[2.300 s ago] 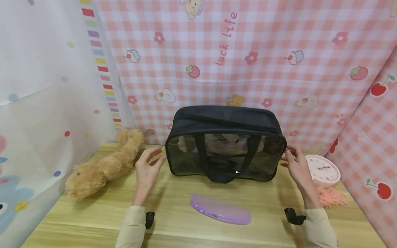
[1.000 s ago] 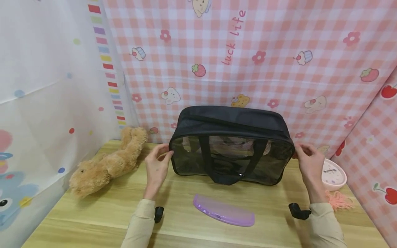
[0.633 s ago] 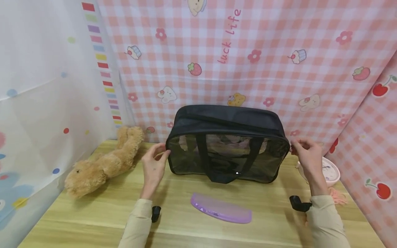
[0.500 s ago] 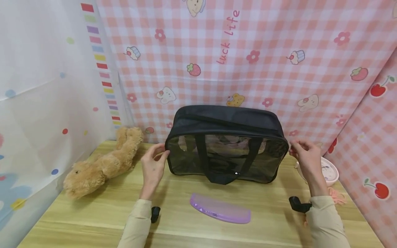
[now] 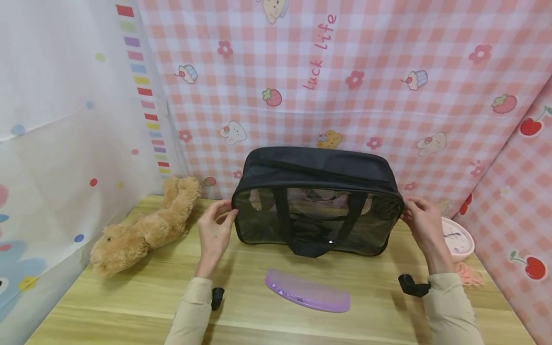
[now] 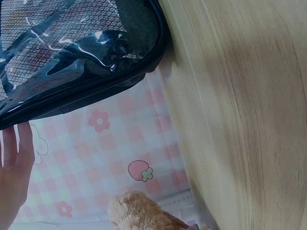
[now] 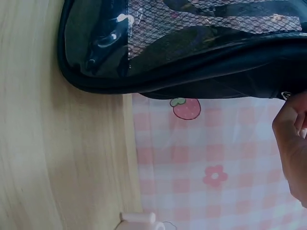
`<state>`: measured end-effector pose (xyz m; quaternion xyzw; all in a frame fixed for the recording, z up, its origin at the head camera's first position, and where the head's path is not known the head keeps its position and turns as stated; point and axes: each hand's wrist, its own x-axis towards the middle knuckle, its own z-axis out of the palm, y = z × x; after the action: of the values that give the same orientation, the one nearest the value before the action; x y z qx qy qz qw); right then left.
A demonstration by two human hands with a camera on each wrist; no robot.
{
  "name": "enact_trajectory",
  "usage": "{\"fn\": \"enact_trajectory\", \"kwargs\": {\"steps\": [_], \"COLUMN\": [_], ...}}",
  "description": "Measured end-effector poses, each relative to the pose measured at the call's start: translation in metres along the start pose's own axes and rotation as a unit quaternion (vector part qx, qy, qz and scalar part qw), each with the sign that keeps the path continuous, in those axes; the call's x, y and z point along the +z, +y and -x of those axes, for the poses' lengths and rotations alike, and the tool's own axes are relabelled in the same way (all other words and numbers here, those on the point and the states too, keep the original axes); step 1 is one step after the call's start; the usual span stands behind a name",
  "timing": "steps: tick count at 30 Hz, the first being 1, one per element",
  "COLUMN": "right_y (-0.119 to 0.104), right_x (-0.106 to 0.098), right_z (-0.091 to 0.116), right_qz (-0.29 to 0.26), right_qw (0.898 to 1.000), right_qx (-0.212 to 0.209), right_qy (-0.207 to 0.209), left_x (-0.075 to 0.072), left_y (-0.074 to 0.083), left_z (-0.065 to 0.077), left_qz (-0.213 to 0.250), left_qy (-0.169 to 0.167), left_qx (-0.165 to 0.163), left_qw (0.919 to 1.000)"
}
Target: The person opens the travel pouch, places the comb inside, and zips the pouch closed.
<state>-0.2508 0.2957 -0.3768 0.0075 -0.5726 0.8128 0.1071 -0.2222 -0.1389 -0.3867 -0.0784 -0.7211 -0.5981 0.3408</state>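
Observation:
A black bag (image 5: 319, 215) with a see-through front, mesh showing within and a hanging strap handle stands upright on the table. My left hand (image 5: 214, 235) holds the bag's left side edge, the thumb at its front rim; in the left wrist view, fingers (image 6: 24, 143) of that hand meet the dark edge. At the opposite side, my right hand (image 5: 424, 225) pinches a small metal zipper pull (image 7: 286, 96) by the upper corner. Its fingertips are partly hidden. A purple comb (image 5: 307, 291) lies in front of the bag, between both forearms.
A tan plush toy (image 5: 146, 227) lies at the left of the wooden table (image 5: 129, 306). Behind my right hand are a pink-rimmed clock (image 5: 459, 239) and pink strands (image 5: 470, 274). A checked cloth (image 5: 310, 110) hangs close behind the bag.
My left hand has come in from beside the bag to its left edge. The right hand shifted outward from the right edge, then back in slightly. The comb and plush toy stay put.

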Motion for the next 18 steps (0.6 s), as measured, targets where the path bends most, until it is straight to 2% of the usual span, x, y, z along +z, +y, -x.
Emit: {"fn": "enact_trajectory", "kwargs": {"steps": [8, 13, 16, 18], "right_y": [-0.008, -0.023, -0.036, -0.043], "right_x": [0.004, 0.008, 0.015, 0.021], "right_z": [0.001, -0.001, -0.004, -0.005], "right_qz": [0.073, 0.043, 0.082, 0.132], "right_qw": [0.996, 0.996, 0.992, 0.986], "right_qx": [-0.030, -0.067, -0.088, -0.099], "right_qy": [0.052, 0.045, 0.038, 0.037], "left_x": [0.001, 0.002, 0.002, 0.002], "left_y": [0.001, 0.001, 0.001, 0.001], "left_z": [0.000, 0.000, 0.000, 0.001], "left_qz": [-0.003, -0.001, 0.000, 0.000], "left_qy": [-0.002, -0.001, 0.003, 0.004], "left_qx": [-0.005, -0.002, 0.001, 0.001], "left_qw": [1.0000, 1.0000, 1.0000, 1.0000]}}
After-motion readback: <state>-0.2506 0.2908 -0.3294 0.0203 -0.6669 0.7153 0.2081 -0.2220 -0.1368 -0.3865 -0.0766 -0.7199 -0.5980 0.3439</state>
